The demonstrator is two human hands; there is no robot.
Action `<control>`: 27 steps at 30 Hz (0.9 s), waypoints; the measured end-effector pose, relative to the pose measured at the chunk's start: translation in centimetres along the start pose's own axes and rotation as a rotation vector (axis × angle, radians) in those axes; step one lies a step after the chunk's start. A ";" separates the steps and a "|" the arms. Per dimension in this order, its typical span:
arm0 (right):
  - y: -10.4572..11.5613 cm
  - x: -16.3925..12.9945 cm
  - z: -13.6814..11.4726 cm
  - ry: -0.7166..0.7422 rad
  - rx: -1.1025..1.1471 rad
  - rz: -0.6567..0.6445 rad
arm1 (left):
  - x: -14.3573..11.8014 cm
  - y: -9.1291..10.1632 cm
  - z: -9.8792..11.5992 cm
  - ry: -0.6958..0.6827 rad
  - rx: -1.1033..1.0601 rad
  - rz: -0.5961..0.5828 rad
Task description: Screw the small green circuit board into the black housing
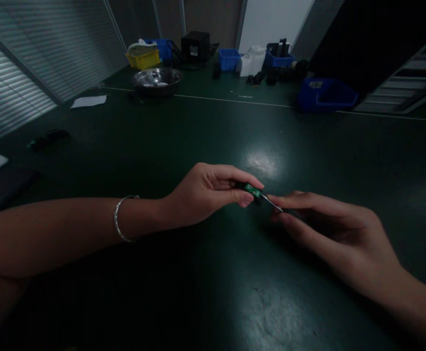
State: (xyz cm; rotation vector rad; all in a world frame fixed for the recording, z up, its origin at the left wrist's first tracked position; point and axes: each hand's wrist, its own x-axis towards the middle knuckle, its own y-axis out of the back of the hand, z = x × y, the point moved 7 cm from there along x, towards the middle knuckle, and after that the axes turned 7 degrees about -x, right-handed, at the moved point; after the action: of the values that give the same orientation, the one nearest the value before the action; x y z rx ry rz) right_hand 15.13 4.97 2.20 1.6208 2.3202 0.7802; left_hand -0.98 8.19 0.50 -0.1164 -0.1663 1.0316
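A small green circuit board [253, 190] with dark parts around it is pinched between the thumb and fingers of my left hand [216, 190], just above the table. My right hand [330, 229] grips a thin silvery strip [272, 202] between thumb and forefinger. The strip slants from the right fingertips up to the near right end of the board; whether it is attached there I cannot tell. Dark material behind the board is partly hidden by my left fingers.
The dark green table [183, 131] spreads around both hands. Farther back stand a metal bowl [157, 82], a yellow basket [144, 59], a black box [195, 46] and a blue bin [326, 95]. White paper [88, 101] and small dark parts [48, 139] lie at the left.
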 end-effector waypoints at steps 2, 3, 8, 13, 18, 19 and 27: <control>-0.1 0.0 0.1 -0.045 0.036 -0.012 | 0.0 0.0 -0.1 0.021 -0.013 -0.001; -0.2 0.0 0.3 -0.069 0.053 -0.017 | 0.1 0.0 -0.1 0.025 -0.015 -0.001; -0.7 -0.2 1.8 -0.229 0.212 -0.057 | 0.1 0.1 0.1 -0.013 0.003 -0.001; -1.0 -0.4 2.3 -0.286 0.250 -0.077 | 0.2 0.2 -0.3 0.027 -0.026 0.010; -0.5 0.0 0.3 -0.028 -0.004 0.012 | 0.3 0.1 -1.2 0.138 -0.113 0.003; -0.5 0.0 -0.2 0.051 -0.082 0.028 | 0.3 0.1 -1.2 0.148 -0.126 0.000; -0.5 -0.3 -1.1 0.172 -0.188 0.025 | 0.3 -0.4 -1.5 0.174 -0.222 -0.024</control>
State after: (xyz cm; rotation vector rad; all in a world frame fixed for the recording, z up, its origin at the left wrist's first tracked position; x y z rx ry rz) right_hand 14.35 4.26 2.80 1.5590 2.2606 1.1466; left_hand -0.25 8.24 -0.87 -0.4034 -0.1228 0.9718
